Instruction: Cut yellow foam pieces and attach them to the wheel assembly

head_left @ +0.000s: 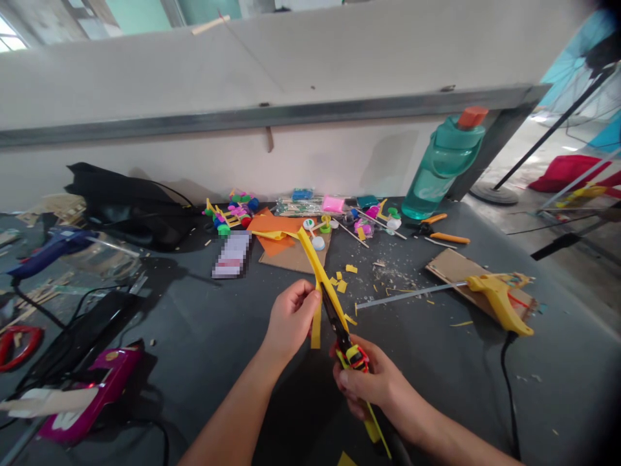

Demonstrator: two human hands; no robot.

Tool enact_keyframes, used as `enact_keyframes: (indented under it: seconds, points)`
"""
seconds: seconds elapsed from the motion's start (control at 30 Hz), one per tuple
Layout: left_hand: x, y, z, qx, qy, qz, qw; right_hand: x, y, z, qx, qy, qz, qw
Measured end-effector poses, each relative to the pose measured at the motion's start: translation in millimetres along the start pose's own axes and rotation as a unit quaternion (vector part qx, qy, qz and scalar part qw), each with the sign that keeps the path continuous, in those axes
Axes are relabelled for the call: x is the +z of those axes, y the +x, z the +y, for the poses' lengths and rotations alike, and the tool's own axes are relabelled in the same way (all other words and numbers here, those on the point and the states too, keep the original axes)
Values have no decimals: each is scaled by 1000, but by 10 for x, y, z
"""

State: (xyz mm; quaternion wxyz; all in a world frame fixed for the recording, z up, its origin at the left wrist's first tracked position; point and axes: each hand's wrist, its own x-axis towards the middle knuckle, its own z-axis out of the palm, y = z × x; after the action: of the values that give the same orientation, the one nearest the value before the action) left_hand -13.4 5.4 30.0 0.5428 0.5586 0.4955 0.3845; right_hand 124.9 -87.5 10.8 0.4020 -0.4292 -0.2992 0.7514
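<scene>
My left hand pinches a long strip of yellow paper between thumb and fingertips. One end of the strip hangs below the fingers, and the far part lies over an orange sheet. In my right hand are scissors with dark blades and a bright yellow and red handle part. Their blades point away from me and lie along the yellow paper, just right of my left fingers. Whether the blades are open or closed on the paper is hard to tell. Small yellow scraps lie just beyond the blades.
Orange paper rests on cardboard. A yellow glue gun lies at right, a blue one at left. A teal bottle leans at the back right. Orange-handled pliers, a phone and a pink power strip lie around.
</scene>
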Motion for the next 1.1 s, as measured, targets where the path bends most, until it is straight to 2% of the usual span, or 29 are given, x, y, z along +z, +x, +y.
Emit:
enact_keyframes:
  seconds: [0.23,0.57,0.9,1.1]
  points:
    - [14,-7,-33,-3,5,-34,999,6,6,-1,-20,35,10,999]
    - [-3,-3,-66,-3,24,-51,998,-6,15,15,-21,48,1,999]
    - [-4,-18,-73,-20,10,-60,998,-38,-6,-10,-31,22,-20,999]
    - [22,-35,-24,-8,-5,-51,999,-17,-11,-19,-27,18,2,999]
